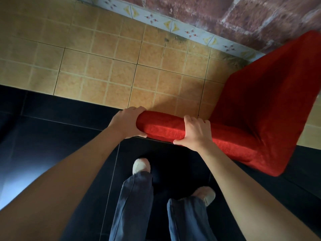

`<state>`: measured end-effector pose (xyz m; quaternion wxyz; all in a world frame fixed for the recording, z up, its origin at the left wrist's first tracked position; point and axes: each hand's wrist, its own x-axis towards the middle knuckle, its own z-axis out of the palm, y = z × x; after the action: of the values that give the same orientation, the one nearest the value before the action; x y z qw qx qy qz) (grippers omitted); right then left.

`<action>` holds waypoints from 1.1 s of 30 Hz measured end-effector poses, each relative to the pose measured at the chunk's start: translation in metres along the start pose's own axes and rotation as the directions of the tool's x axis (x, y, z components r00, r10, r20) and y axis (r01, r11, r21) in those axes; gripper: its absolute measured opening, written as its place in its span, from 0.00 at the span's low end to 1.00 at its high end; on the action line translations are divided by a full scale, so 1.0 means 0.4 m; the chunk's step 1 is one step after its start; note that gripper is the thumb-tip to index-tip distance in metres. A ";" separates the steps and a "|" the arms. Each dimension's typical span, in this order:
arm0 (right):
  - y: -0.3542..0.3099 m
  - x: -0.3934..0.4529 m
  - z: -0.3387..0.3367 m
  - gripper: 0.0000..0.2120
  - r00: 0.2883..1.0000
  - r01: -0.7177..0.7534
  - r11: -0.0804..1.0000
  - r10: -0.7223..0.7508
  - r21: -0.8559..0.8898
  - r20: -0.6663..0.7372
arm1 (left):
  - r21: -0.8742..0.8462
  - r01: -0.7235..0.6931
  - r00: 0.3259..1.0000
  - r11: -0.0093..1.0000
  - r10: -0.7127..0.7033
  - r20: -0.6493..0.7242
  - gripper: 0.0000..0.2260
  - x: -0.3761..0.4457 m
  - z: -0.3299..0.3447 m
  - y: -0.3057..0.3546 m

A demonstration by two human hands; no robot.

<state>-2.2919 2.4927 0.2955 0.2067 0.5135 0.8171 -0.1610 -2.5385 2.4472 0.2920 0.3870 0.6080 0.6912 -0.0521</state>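
Observation:
A red upholstered chair (pixel 260 108) fills the right half of the view, its padded top edge pointing left toward me. My left hand (pixel 125 123) grips the rounded end of that red edge, fingers curled over the top and thumb underneath. My right hand (pixel 194 132) grips the same padded edge a little further right, fingers over the far side and thumb on the near side. The chair's legs are hidden from view.
Tan floor tiles (pixel 104 63) run to a patterned skirting (pixel 156 19) and a red brick wall (pixel 243 13) at the top. Black tiles (pixel 52 122) lie under me. My jeans and white shoes (pixel 140 165) stand just below the chair.

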 end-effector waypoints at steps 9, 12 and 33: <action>0.021 -0.021 -0.057 0.31 1.000 -0.014 0.999 0.014 -0.053 0.001 | 0.089 -0.043 0.999 0.995 0.043 -0.004 0.31 -0.017 -0.046 0.062; 0.040 -0.027 -0.088 0.30 1.000 0.025 0.987 -0.026 -0.156 -0.002 | 0.095 -0.055 0.998 0.994 0.057 -0.023 0.32 -0.023 -0.066 0.091; 0.076 -0.030 -0.207 0.24 0.998 0.057 0.973 -0.061 -0.225 -0.011 | -0.103 -0.039 0.994 0.994 0.028 -0.108 0.27 -0.060 -0.165 0.144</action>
<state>-2.2740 2.5357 0.3715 0.2511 0.4639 0.8467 -0.0691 -2.5197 2.4786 0.3751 0.3819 0.6003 0.7023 0.0236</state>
